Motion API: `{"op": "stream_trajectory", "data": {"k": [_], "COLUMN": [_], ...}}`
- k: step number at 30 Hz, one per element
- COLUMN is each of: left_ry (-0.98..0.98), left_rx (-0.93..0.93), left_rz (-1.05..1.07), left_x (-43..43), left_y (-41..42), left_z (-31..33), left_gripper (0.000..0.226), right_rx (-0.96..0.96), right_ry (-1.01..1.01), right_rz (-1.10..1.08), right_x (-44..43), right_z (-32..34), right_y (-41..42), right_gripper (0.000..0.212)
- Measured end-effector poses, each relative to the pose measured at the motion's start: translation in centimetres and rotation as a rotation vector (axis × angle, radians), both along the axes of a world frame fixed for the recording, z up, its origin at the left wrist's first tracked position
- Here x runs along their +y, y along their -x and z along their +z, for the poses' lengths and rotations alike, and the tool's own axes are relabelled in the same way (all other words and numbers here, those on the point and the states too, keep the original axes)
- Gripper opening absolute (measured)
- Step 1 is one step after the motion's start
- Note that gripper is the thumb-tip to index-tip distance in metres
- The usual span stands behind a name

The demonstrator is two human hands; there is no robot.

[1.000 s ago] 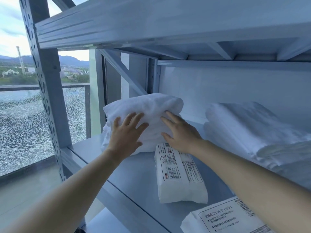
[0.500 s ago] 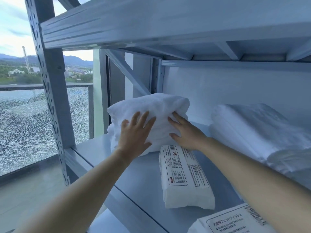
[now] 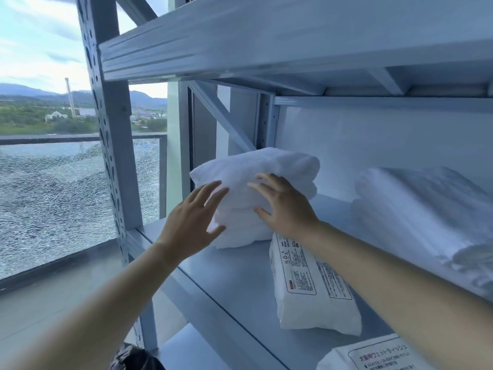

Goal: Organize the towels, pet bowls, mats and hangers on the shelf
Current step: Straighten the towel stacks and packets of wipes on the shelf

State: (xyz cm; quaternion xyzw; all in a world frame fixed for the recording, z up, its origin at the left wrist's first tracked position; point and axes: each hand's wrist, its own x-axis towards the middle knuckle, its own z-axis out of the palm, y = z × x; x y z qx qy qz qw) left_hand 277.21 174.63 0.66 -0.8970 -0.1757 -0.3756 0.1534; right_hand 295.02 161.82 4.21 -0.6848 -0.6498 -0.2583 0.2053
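Note:
A stack of folded white towels (image 3: 256, 169) sits at the left end of the grey metal shelf (image 3: 240, 284). My left hand (image 3: 192, 220) is spread with straight fingers at the stack's front left side, its palm slightly off the cloth. My right hand (image 3: 285, 206) lies flat on the stack's front, fingers straight. A second pile of white towels (image 3: 421, 209) lies at the right of the same shelf, blurred.
A white wipes pack (image 3: 312, 287) lies on the shelf just below my right hand, and another pack (image 3: 373, 356) sits at the bottom edge. The shelf upright (image 3: 112, 145) stands at left, the upper shelf beam (image 3: 266, 38) overhead. A cracked glass railing (image 3: 53, 198) is outside.
My left hand has lifted back off the towel stack and its fingers have spread. My right hand stays flat on the stack. The camera has shifted left.

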Motion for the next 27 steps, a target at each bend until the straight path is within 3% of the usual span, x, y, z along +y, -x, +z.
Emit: {"op": "stream_trajectory", "data": {"k": [5,15,27], "left_ry": [0.075,0.26,0.339], "left_rx": [0.006,0.111,0.168], "left_rz": [0.042,0.106,0.073], "left_x": [0.4,0.9,0.8], "left_y": [1.3,2.1,1.1], "left_z": [-0.8,-2.9,-3.6], "left_gripper": [0.076,0.049,0.037], "right_rx": [-0.072,0.037,0.142], "right_ry": [0.111,0.041,0.031], "right_rz": [-0.057,-0.067,-0.025], "right_x": [2.1,2.5,2.5], "right_z": [-1.0,-1.6,-1.7], "right_y": [1.6,1.7,1.2], "right_gripper": [0.068,0.06,0.059]}}
